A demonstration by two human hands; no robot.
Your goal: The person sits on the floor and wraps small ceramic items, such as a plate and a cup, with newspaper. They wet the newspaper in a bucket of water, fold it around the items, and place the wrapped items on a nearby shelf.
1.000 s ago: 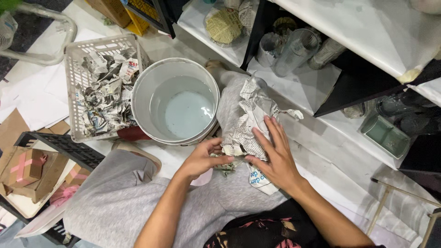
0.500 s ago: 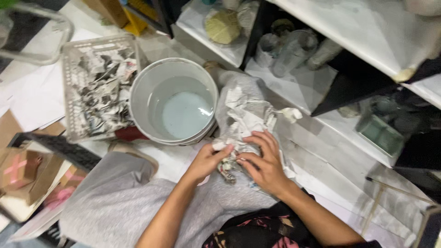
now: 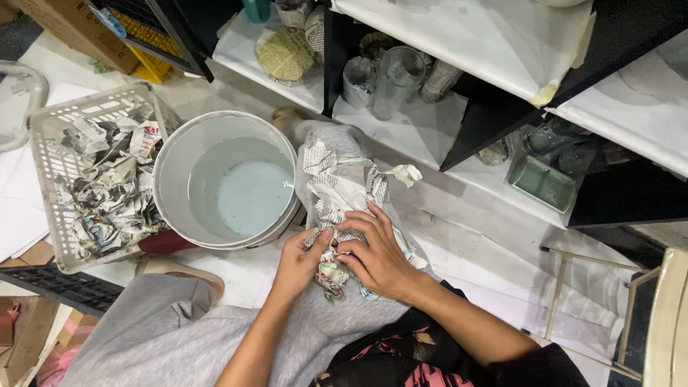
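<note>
Both hands are closed on one crumpled wad of newspaper (image 3: 337, 215) lying across the lap. Left hand (image 3: 299, 264) pinches the near-left edge, fingers curled under. Right hand (image 3: 376, 258) lies flat over the top, fingers bent and pressing down. Looks mid-crumple: the part under the hands is tight, but the far end beyond them is loose, with a torn tail sticking out to the right.

Paper is grey newsprint, heavily creased, with a small coloured patch at the near edge.

Just left of the left hand is a white bucket (image 3: 172, 154) part-filled with cloudy water. Further left, a white basket (image 3: 44, 129) already holds many crumpled scraps. Shelves with jars sit beyond the hands.
</note>
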